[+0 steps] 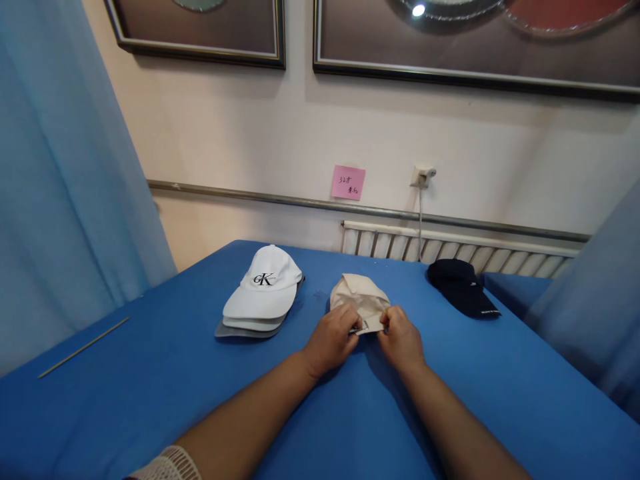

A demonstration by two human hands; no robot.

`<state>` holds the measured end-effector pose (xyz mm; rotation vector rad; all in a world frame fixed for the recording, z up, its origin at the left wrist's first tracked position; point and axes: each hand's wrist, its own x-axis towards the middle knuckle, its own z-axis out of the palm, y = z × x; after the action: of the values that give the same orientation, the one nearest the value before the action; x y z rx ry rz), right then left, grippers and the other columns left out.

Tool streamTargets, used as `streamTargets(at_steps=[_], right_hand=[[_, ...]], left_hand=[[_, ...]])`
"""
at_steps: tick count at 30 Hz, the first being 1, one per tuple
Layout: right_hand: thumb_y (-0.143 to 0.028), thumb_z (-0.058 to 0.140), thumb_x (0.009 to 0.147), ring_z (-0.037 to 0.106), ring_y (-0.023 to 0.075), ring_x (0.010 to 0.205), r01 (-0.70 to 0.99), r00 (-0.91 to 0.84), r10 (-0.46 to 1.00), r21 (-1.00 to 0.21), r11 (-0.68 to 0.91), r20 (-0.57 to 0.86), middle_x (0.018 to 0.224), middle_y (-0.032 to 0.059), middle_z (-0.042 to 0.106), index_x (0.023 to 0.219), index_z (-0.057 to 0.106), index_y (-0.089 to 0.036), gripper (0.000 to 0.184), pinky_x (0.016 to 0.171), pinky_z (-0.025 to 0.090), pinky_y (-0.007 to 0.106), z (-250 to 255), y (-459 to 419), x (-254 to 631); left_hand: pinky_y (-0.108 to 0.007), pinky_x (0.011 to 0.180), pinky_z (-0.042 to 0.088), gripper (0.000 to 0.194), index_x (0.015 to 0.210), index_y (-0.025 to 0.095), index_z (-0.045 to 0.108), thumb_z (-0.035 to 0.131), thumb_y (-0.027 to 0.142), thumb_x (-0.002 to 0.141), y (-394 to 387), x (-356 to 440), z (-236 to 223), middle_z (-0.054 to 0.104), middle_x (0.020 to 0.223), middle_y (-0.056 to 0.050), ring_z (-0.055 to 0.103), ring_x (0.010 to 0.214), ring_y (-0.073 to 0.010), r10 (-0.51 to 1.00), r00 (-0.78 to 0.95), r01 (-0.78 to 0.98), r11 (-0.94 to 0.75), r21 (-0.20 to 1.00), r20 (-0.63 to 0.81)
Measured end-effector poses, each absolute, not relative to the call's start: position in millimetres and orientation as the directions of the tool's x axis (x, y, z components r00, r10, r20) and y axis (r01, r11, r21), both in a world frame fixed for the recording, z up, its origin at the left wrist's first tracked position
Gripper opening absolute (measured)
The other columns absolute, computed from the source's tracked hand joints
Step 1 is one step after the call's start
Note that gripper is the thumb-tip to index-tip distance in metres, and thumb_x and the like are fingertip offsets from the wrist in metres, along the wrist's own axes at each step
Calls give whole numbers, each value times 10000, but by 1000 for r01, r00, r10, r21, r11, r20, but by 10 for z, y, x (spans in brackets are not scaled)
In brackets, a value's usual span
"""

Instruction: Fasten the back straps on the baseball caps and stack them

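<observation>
A beige cap point(361, 292) is between my two hands at the middle of the blue-covered table, its back strap side towards me. My left hand point(334, 337) is closed on the strap's left part, where a small metal buckle shows by the fingers. With its fingers pinched, my right hand point(401, 337) grips the cap's right rear edge. To the left lies a stack of caps, with a white cap point(267, 280) bearing black letters on top and a grey brim point(245, 332) at the bottom. A dark navy cap point(457, 283) rests on the right.
A thin stick point(84, 348) lies on the blue table cover point(165, 373) at the left. Behind the table are a white radiator point(383, 243), a metal rail point(280, 199) and a socket with a plugged cord point(423, 177). Blue curtains point(65, 167) hang at both sides.
</observation>
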<state>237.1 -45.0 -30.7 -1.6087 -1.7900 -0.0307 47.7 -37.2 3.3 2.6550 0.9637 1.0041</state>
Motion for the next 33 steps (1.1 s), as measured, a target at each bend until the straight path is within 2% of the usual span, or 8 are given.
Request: streamTargets(at_steps=[4, 7, 11, 13, 18, 23, 28, 33], right_hand=[[-90, 504, 763, 547, 175, 709, 897, 103, 878, -425, 120, 468, 828, 25, 563, 841, 488, -205, 139, 607, 328, 266, -310, -425, 2415], [-57, 488, 764, 565, 177, 747, 907, 25, 901, -388, 162, 434, 876, 46, 587, 872, 515, -193, 176, 637, 338, 266, -318, -436, 2474], [-43, 472, 762, 589, 177, 759, 899, -83, 939, -381, 214, 333, 889, 60, 627, 869, 572, -188, 206, 670, 355, 267, -320, -454, 2564], [-42, 468, 744, 597, 187, 777, 888, -71, 948, -414, 201, 310, 863, 62, 645, 818, 589, -189, 205, 685, 368, 268, -306, -450, 2598], [-9, 428, 673, 603, 174, 783, 763, -73, 909, -564, 315, 410, 825, 27, 659, 776, 604, -195, 276, 734, 411, 260, -273, -452, 2588], [-2, 422, 646, 592, 144, 710, 580, -221, 888, -678, 452, 402, 743, 3, 647, 727, 621, -188, 285, 679, 430, 231, -351, -483, 2455], [13, 426, 638, 583, 125, 633, 506, -331, 921, -785, 358, 207, 699, -15, 666, 719, 657, -187, 316, 600, 429, 205, -443, -483, 2403], [25, 434, 621, 561, 115, 586, 531, -359, 927, -794, 296, 105, 647, -31, 643, 718, 664, -184, 326, 550, 401, 189, -433, -494, 2448]], left_hand=[[-285, 762, 410, 178, 847, 186, 524, 503, 45, 740, -392, 492, 56, 565, 877, -49, 520, 842, -188, 558, 626, 529, -817, 228, 544], [-303, 782, 418, 193, 863, 188, 550, 493, 43, 750, -398, 500, 79, 582, 899, -62, 535, 872, -205, 547, 708, 531, -829, 175, 447], [-296, 819, 440, 327, 965, 202, 579, 555, 56, 674, -404, 469, 94, 619, 960, -52, 566, 909, -202, 505, 837, 440, -850, 288, 210], [-291, 834, 448, 384, 1033, 200, 576, 584, 100, 662, -401, 439, 105, 632, 1007, -52, 577, 925, -203, 544, 824, 465, -809, 359, 159], [-278, 746, 451, 297, 1013, 196, 609, 607, 262, 724, -366, 391, 154, 655, 984, -48, 588, 871, -208, 668, 740, 600, -711, 367, 83], [-303, 777, 425, 229, 892, 192, 647, 661, 364, 742, -373, 435, 138, 664, 879, -46, 576, 846, -214, 619, 780, 576, -768, 280, 93], [-313, 812, 416, 172, 841, 201, 649, 716, 299, 717, -381, 484, 71, 666, 863, -38, 585, 861, -213, 575, 814, 531, -792, 300, 77], [-268, 738, 413, 103, 830, 186, 634, 671, 229, 744, -356, 479, 45, 672, 842, -19, 581, 777, -165, 569, 820, 510, -774, 376, 59]])
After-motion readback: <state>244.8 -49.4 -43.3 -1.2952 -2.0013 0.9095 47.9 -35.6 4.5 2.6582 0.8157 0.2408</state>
